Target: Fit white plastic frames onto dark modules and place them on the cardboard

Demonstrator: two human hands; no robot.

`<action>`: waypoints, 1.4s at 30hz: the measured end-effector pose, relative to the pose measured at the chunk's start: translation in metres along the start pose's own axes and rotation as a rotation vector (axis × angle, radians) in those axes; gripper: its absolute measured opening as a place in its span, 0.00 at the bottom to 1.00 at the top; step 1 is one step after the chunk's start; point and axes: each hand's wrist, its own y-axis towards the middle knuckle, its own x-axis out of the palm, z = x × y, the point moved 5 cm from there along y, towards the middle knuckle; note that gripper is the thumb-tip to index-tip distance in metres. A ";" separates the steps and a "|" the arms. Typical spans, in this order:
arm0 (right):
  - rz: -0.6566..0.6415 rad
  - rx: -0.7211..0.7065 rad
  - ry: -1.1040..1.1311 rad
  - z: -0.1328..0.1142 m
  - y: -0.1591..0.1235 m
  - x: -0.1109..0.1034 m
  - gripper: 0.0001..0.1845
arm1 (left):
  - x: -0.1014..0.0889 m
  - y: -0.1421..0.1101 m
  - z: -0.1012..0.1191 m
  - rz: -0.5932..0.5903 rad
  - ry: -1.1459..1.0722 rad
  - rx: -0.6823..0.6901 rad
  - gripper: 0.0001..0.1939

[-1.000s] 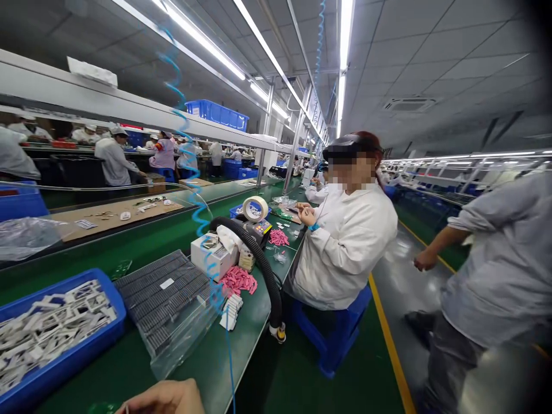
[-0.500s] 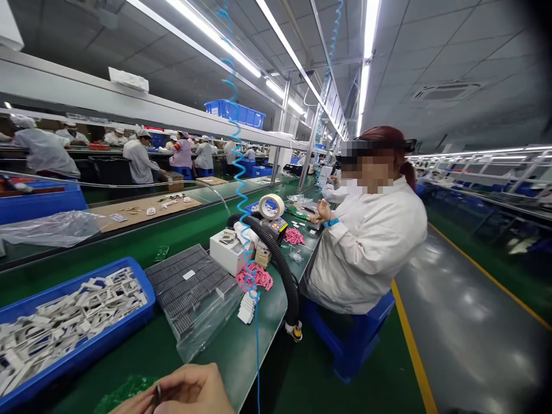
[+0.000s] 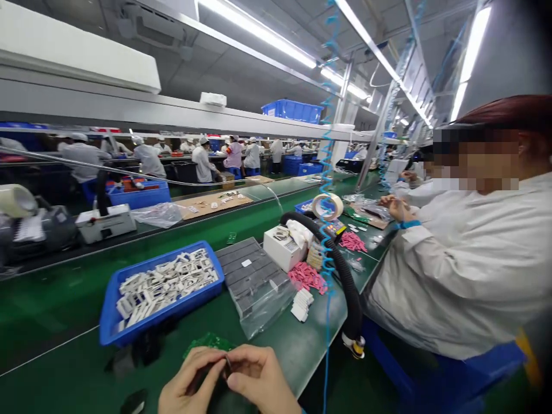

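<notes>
Pinching a small dark part (image 3: 227, 365) between fingertips, left hand (image 3: 187, 380) and right hand (image 3: 259, 379) together, held close, seemingly for inspection, above the green bench (image 3: 276, 351); green circuit board (image 3: 210, 343) just ahead, blue tray (image 3: 172, 311) of white frames (image 3: 164, 284) within reach.

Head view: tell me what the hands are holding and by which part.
Left hand and right hand pinch a small dark piece between their fingers; what it is, and which part is held, cannot be told.
</notes>
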 end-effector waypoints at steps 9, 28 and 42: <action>0.069 0.065 -0.198 0.001 0.001 -0.010 0.23 | 0.006 -0.009 0.004 -0.023 0.077 0.303 0.07; 0.082 0.074 -0.221 0.003 -0.004 -0.011 0.18 | 0.006 -0.015 0.019 0.041 0.054 0.263 0.08; 0.099 0.085 -0.180 -0.003 -0.008 0.002 0.18 | 0.010 -0.009 -0.012 -0.067 -0.336 -0.296 0.09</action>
